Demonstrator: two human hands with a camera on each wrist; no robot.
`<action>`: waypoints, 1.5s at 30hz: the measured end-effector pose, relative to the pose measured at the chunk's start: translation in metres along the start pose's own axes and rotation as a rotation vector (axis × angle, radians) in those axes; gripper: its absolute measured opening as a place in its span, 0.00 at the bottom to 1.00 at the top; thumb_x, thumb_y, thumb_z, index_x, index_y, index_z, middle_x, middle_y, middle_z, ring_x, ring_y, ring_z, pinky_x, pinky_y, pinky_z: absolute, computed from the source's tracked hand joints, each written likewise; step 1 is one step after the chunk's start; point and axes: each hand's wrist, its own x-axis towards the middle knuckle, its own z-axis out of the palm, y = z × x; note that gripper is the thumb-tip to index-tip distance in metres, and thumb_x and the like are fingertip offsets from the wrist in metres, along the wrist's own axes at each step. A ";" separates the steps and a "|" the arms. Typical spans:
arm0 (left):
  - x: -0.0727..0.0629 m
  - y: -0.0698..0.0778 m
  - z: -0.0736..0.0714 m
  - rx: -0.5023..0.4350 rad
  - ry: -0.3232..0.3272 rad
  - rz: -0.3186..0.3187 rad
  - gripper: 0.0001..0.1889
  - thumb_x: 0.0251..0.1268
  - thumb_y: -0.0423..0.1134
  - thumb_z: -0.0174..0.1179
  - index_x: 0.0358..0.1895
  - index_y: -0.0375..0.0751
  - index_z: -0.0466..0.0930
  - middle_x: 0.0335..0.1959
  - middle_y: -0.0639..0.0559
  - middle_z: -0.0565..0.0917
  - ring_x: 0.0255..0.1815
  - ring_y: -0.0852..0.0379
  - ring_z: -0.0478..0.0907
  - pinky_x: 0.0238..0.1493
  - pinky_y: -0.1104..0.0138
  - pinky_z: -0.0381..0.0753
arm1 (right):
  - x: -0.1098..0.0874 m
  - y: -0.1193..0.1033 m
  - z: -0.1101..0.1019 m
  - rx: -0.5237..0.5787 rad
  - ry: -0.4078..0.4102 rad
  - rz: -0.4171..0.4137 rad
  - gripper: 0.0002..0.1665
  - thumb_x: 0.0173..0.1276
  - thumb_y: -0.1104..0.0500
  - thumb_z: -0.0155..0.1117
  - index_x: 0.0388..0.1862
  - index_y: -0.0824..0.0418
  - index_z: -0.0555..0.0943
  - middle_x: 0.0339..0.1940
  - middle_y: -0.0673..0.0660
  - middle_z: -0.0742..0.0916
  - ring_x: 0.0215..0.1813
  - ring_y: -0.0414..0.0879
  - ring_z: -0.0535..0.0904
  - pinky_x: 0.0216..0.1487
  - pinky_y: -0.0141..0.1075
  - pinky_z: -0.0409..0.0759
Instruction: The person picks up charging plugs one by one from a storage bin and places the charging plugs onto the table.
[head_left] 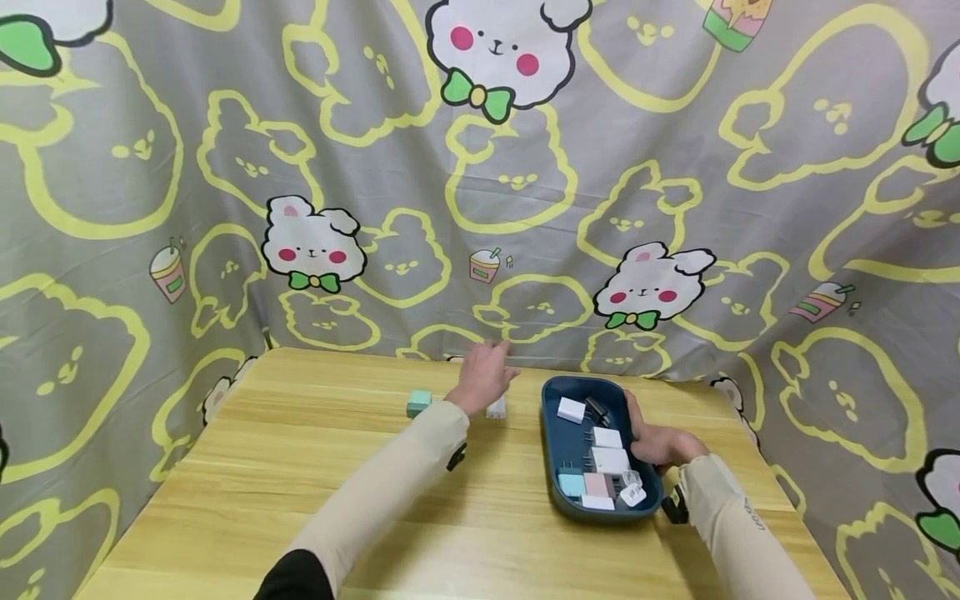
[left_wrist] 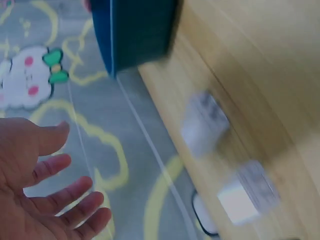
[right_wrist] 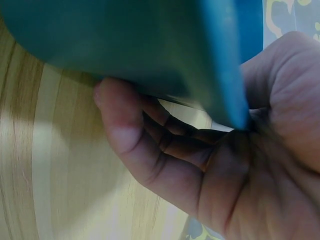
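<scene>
My left hand [head_left: 482,379] is held over the far part of the table, fingers spread and relaxed with nothing in them. Partly below it lies a white charger plug [head_left: 497,407]; to its left is a mint-green charger plug [head_left: 418,403]. The left wrist view has two pale plugs on the wood, a blurred one [left_wrist: 202,125] and another [left_wrist: 247,192]. My right hand [head_left: 663,442] grips the right wall of a dark blue plastic bin [head_left: 552,450], thumb over the rim and fingers curled beneath, as the right wrist view shows.
Inside the bin lie several white plugs [head_left: 610,461], a black one [head_left: 597,410], a light blue one [head_left: 572,485], a pink one [head_left: 598,484] and clear plastic pieces [head_left: 632,488]. A patterned curtain [head_left: 405,317] hangs behind the wooden table [head_left: 300,467].
</scene>
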 end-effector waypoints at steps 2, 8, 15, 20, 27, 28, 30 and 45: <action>0.002 0.012 0.005 0.040 -0.011 0.041 0.17 0.70 0.47 0.65 0.54 0.42 0.81 0.51 0.43 0.86 0.52 0.43 0.82 0.54 0.53 0.82 | 0.000 0.000 0.000 -0.004 0.000 -0.002 0.61 0.66 0.72 0.44 0.79 0.50 0.15 0.72 0.79 0.55 0.19 0.47 0.64 0.22 0.39 0.71; 0.005 0.045 0.021 0.130 -0.062 0.143 0.16 0.71 0.48 0.64 0.55 0.45 0.81 0.51 0.47 0.86 0.51 0.48 0.82 0.52 0.58 0.82 | 0.000 0.000 0.001 -0.009 0.006 -0.008 0.61 0.66 0.72 0.45 0.80 0.50 0.16 0.73 0.78 0.55 0.20 0.48 0.65 0.22 0.40 0.72; 0.007 0.068 0.046 0.188 -0.144 0.198 0.17 0.74 0.49 0.60 0.60 0.48 0.79 0.56 0.49 0.84 0.56 0.51 0.78 0.57 0.60 0.81 | 0.001 0.001 0.000 0.001 0.003 -0.005 0.61 0.67 0.72 0.44 0.79 0.50 0.16 0.73 0.79 0.56 0.19 0.46 0.63 0.21 0.39 0.71; 0.006 0.077 0.065 0.277 -0.179 0.178 0.19 0.73 0.52 0.60 0.62 0.54 0.78 0.57 0.51 0.83 0.57 0.50 0.76 0.57 0.58 0.79 | 0.002 0.001 0.000 0.022 -0.004 -0.005 0.60 0.68 0.71 0.44 0.80 0.48 0.16 0.71 0.78 0.57 0.19 0.46 0.63 0.21 0.38 0.70; 0.002 0.084 0.086 0.404 -0.237 0.201 0.20 0.73 0.53 0.60 0.65 0.61 0.76 0.63 0.52 0.80 0.64 0.50 0.73 0.65 0.53 0.76 | 0.000 0.001 0.000 0.019 -0.002 0.005 0.59 0.70 0.70 0.45 0.80 0.49 0.17 0.72 0.77 0.57 0.21 0.48 0.67 0.22 0.39 0.72; 0.001 0.086 0.088 0.418 -0.248 0.200 0.21 0.73 0.53 0.60 0.66 0.62 0.75 0.64 0.53 0.79 0.66 0.50 0.72 0.66 0.52 0.75 | 0.000 0.001 0.000 0.015 -0.004 0.001 0.58 0.70 0.70 0.45 0.80 0.50 0.17 0.72 0.77 0.57 0.21 0.48 0.67 0.22 0.39 0.72; 0.000 0.089 0.093 0.445 -0.267 0.197 0.21 0.73 0.54 0.60 0.67 0.66 0.74 0.65 0.54 0.78 0.68 0.50 0.70 0.68 0.51 0.73 | 0.000 0.001 -0.001 0.013 -0.006 -0.003 0.58 0.71 0.69 0.45 0.80 0.50 0.17 0.71 0.78 0.58 0.21 0.48 0.68 0.22 0.39 0.72; -0.005 0.093 0.101 0.457 -0.409 0.179 0.23 0.72 0.52 0.61 0.67 0.73 0.74 0.70 0.53 0.74 0.69 0.49 0.74 0.77 0.43 0.56 | 0.002 0.001 -0.002 0.019 -0.014 0.001 0.60 0.68 0.71 0.45 0.79 0.49 0.15 0.69 0.78 0.59 0.20 0.47 0.65 0.21 0.37 0.71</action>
